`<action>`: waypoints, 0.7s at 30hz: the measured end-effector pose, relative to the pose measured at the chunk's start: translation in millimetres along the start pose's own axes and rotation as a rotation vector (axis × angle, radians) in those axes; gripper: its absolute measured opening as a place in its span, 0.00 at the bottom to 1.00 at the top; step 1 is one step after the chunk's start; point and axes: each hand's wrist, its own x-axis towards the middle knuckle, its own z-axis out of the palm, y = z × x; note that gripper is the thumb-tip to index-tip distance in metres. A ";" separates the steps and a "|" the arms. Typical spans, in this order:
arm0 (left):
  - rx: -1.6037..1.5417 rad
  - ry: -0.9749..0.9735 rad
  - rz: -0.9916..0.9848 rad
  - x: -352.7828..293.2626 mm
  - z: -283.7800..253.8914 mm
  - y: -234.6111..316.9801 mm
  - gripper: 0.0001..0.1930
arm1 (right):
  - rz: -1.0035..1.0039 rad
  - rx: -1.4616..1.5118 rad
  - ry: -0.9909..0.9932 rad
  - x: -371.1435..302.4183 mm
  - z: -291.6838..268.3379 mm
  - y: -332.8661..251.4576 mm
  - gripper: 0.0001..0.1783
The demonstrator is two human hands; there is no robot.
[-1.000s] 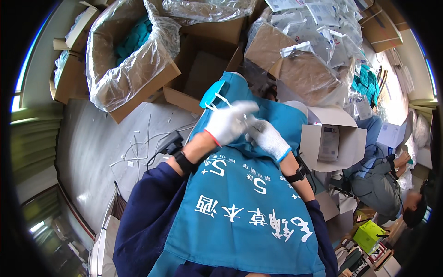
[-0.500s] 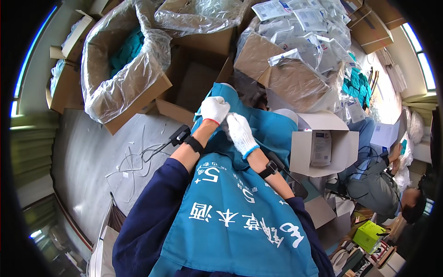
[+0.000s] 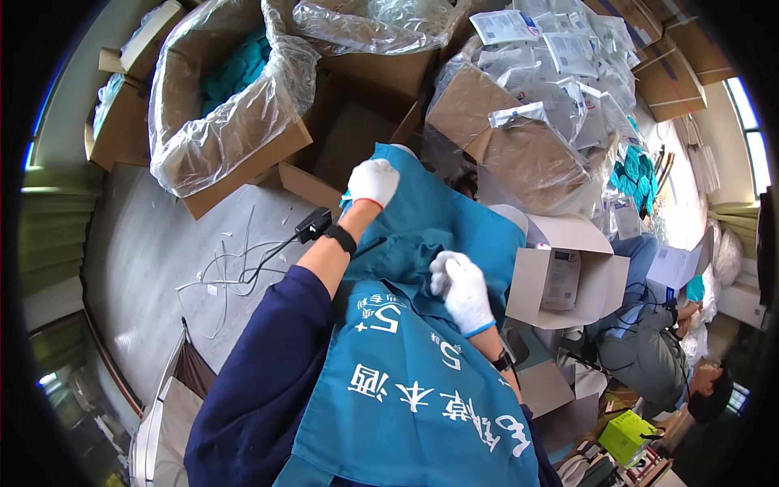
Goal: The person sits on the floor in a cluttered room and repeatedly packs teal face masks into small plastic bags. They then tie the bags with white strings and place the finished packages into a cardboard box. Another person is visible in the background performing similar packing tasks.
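Observation:
A blue-teal apron (image 3: 454,207) with white printing covers my chest and lap. My left hand (image 3: 373,180), in a white knit glove with a red cuff edge, is closed in a fist at the apron's left edge; a bit of teal shows beside it, but what lies inside the fist is hidden. My right hand (image 3: 461,288), gloved in white with a blue cuff edge, is over a rumpled fold of the apron, its fingers loosely bent and apart. No object shows in it. Black bands circle both wrists.
A plastic-lined carton (image 3: 243,154) of teal pieces stands ahead left, beside an open brown carton (image 3: 349,122). Clear packets (image 3: 572,53) heap over another carton ahead right. A white box (image 3: 584,272) holding packets sits to my right, near a seated person (image 3: 649,357). Cables (image 3: 231,272) lie on the floor.
The hands were close together over my lap. My right hand has moved away, down and to the right; my left hand has shifted slightly left.

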 end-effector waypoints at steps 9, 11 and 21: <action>-0.042 -0.180 0.282 -79.9 -30.7 -5.0 0.15 | 0.144 0.500 -0.009 85.0 1.8 -37.1 0.33; -0.032 -0.111 0.353 -83.6 -29.2 -10.0 0.14 | 0.067 0.445 -0.195 98.0 50.2 -62.8 0.34; -0.207 -0.234 0.482 -115.0 -49.4 7.5 0.14 | -0.212 -1.216 -0.180 134.3 84.2 -56.0 0.26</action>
